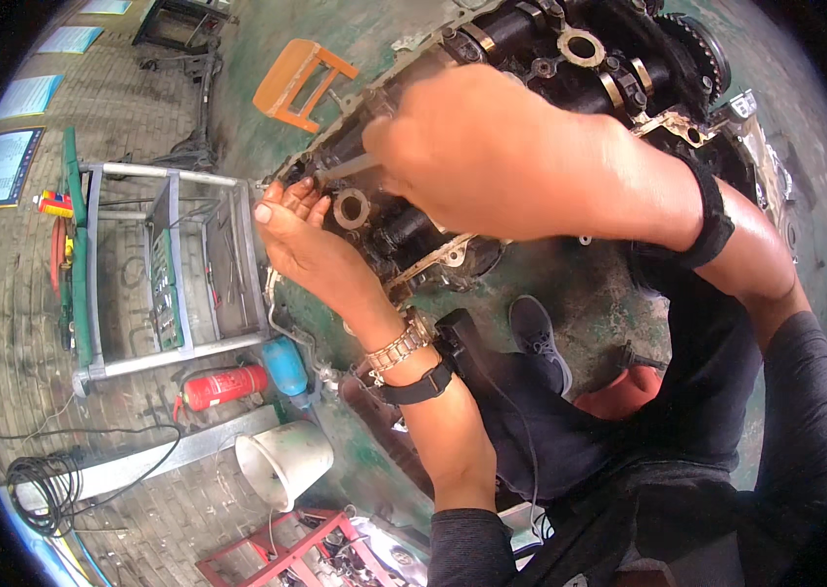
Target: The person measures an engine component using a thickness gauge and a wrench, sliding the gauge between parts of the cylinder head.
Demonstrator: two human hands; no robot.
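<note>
A greasy black engine cylinder head (409, 227) with round openings, bolts and shiny bands lies under both hands. My right hand (467, 147), slightly smeared by motion, is closed round a grey metal bar-shaped tool (350, 168); its exact kind is hidden. The bar slants down from the right fist to the left fingertips. My left hand (308, 240) is at the engine's left end, its fingers curled at the far end of the bar. What they grip is hidden behind them. A pale ring-shaped opening (351, 208) is just right of the left fingers.
An orange stool (301, 83) stands beyond the engine. Left are a metal tool cart (174, 367), a red fire extinguisher (226, 387), a blue bottle-shaped object (284, 370) and a white bucket (281, 460). A coiled black cable (46, 489) lies on the floor. My shoe (536, 338) is below the engine.
</note>
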